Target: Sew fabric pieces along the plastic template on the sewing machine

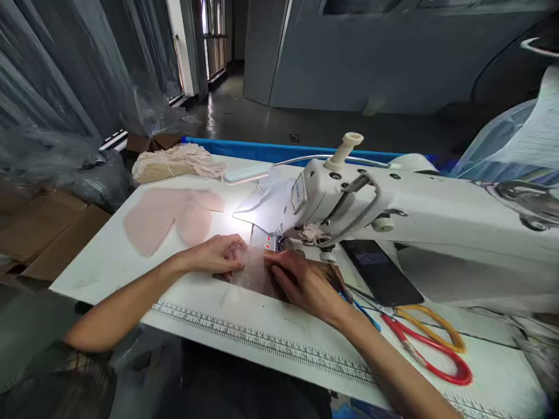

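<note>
A white sewing machine (318, 195) stands on the table, its lamp lighting the needle area. Just in front of the presser foot lies a thin, sheer piece of fabric (253, 273). My left hand (227, 256) has its fingers curled and pinched at the left edge of that fabric. Close to the presser foot, my right hand (301, 279) bends its fingers over the fabric's right side, thumb and fingertips together. The fingertips of both hands are partly hidden. Pale pink cut fabric pieces (152, 215) lie flat to the left of my left hand.
A bundle of cream lace trim (179, 160) rests at the table's back left. Right of my right hand are a black phone (379, 273) and scissors with red and yellow handles (454, 364). A printed ruler strip (244, 333) runs along the front edge. Cardboard boxes (52, 233) stand left.
</note>
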`<action>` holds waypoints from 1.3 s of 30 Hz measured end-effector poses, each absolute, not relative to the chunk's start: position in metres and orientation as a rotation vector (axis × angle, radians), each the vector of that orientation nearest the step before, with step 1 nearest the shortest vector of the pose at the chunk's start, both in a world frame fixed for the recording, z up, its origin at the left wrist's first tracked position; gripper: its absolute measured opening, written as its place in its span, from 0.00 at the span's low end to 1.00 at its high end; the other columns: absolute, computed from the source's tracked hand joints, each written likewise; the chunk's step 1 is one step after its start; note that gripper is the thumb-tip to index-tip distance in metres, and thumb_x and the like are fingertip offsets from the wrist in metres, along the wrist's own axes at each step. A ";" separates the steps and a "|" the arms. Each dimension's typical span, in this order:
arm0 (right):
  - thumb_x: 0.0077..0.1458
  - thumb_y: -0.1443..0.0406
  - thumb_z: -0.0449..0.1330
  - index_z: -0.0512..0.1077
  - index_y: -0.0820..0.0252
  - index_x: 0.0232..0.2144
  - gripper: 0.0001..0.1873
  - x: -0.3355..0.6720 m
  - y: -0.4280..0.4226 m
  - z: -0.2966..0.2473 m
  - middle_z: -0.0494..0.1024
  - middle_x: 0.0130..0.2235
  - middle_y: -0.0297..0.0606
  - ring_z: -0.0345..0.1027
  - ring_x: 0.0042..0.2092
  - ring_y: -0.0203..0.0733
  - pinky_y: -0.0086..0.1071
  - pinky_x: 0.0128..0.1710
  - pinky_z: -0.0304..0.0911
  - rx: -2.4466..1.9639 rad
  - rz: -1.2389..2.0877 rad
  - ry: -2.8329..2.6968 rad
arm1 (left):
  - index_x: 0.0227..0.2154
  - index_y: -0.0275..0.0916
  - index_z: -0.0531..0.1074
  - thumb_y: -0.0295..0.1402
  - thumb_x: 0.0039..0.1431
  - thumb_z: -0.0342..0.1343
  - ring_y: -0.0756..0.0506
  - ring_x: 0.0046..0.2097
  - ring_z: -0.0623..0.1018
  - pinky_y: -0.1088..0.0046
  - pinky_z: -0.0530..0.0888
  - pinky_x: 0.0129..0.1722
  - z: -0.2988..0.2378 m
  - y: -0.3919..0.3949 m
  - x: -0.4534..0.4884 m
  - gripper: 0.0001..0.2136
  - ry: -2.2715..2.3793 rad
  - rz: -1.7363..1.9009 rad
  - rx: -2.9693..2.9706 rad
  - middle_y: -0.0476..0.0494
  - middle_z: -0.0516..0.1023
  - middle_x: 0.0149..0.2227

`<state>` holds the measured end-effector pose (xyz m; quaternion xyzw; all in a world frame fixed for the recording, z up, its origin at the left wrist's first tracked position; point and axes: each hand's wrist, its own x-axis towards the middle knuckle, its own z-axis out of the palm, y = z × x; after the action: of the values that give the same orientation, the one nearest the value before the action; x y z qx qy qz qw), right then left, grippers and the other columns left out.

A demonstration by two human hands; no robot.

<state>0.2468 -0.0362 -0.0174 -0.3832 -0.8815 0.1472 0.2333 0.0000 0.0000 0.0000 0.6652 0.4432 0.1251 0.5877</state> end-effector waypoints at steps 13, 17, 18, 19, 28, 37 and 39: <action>0.63 0.68 0.51 0.75 0.56 0.50 0.18 0.262 -0.032 -0.042 0.73 0.44 0.46 0.72 0.42 0.47 0.43 0.42 0.71 -1.105 0.280 -2.366 | 0.50 0.38 0.63 0.36 0.52 0.66 0.52 0.22 0.77 0.79 0.73 0.21 -0.013 0.002 0.008 0.24 1.254 0.555 1.586 0.54 0.76 0.29; 0.65 0.68 0.50 0.73 0.56 0.52 0.18 0.269 -0.034 -0.042 0.74 0.46 0.45 0.72 0.44 0.45 0.43 0.46 0.71 -1.039 0.395 -2.311 | 0.49 0.36 0.64 0.31 0.51 0.67 0.53 0.22 0.76 0.79 0.74 0.21 -0.013 0.007 0.007 0.24 1.263 0.539 1.443 0.54 0.75 0.27; 0.64 0.68 0.51 0.74 0.56 0.52 0.18 0.270 -0.034 -0.042 0.74 0.46 0.45 0.71 0.45 0.45 0.43 0.46 0.71 -1.020 0.403 -2.319 | 0.49 0.36 0.64 0.30 0.52 0.67 0.53 0.21 0.76 0.79 0.74 0.21 -0.012 0.007 0.008 0.23 1.269 0.536 1.422 0.54 0.75 0.27; 0.64 0.68 0.51 0.74 0.56 0.52 0.18 0.271 -0.034 -0.042 0.74 0.46 0.45 0.71 0.45 0.45 0.43 0.47 0.71 -1.002 0.404 -2.328 | 0.49 0.35 0.64 0.29 0.52 0.66 0.53 0.21 0.76 0.80 0.74 0.21 -0.011 0.007 0.009 0.23 1.276 0.532 1.407 0.55 0.75 0.26; 0.62 0.71 0.51 0.75 0.59 0.51 0.19 0.270 -0.035 -0.041 0.73 0.46 0.47 0.68 0.48 0.48 0.46 0.49 0.70 -0.967 0.359 -2.367 | 0.50 0.35 0.64 0.30 0.52 0.67 0.54 0.21 0.75 0.80 0.74 0.21 -0.007 0.006 0.011 0.24 1.329 0.540 1.384 0.56 0.74 0.26; 0.62 0.70 0.51 0.75 0.57 0.51 0.19 0.274 -0.035 -0.041 0.73 0.47 0.47 0.70 0.47 0.47 0.45 0.48 0.70 -0.984 0.429 -2.337 | 0.50 0.34 0.65 0.31 0.50 0.68 0.54 0.20 0.74 0.79 0.74 0.21 -0.006 0.008 0.010 0.26 1.315 0.535 1.356 0.55 0.74 0.25; 0.62 0.70 0.51 0.75 0.57 0.52 0.19 0.277 -0.034 -0.037 0.73 0.47 0.46 0.70 0.46 0.45 0.43 0.48 0.71 -0.965 0.487 -2.341 | 0.50 0.34 0.65 0.32 0.50 0.69 0.54 0.20 0.74 0.79 0.73 0.21 -0.007 0.009 0.010 0.26 1.302 0.538 1.346 0.55 0.74 0.25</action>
<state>0.2766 -0.0344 -0.0370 -0.3597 -0.8721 0.1813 0.2779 0.0095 0.0093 -0.0072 0.5714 0.5527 0.2285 0.5619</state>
